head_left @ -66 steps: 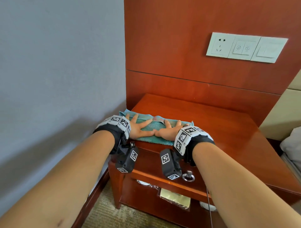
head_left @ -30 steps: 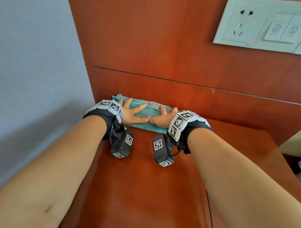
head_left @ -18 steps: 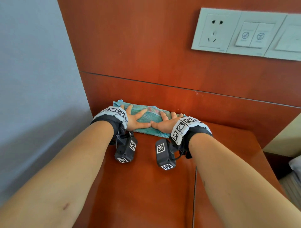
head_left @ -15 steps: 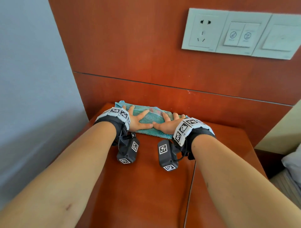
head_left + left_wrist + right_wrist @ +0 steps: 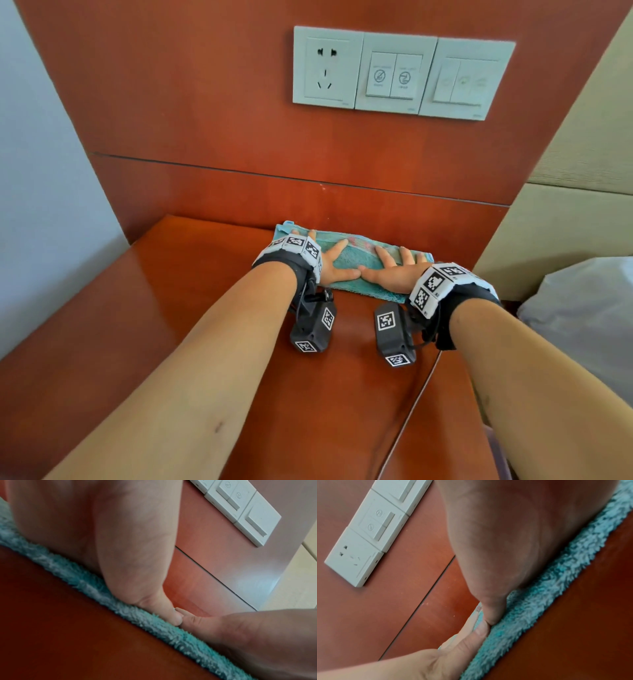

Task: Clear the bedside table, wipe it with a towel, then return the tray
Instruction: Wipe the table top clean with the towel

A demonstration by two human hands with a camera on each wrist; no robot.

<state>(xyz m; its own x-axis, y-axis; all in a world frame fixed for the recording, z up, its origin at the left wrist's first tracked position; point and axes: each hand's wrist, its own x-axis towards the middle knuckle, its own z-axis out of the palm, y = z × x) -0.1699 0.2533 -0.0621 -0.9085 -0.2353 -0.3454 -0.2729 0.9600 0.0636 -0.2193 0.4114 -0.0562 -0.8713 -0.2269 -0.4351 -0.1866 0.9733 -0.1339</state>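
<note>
The head view looks down and forward from above, over both arms, at the counter (image 5: 171, 308) and the wood wall with the switches (image 5: 400, 73). The left wrist view sits very low and close, just over the counter (image 5: 68, 628), looking along the towel (image 5: 85, 584) edge. The right wrist view does the same from the other side. All three share the towel, the touching thumbs and the switches.

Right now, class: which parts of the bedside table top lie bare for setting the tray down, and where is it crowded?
Bare: the bedside table top left of the left hand and the near stretch between the forearms. Crowded: the back edge, where both hands, right hand included, press the towel against the wall panel.
</note>
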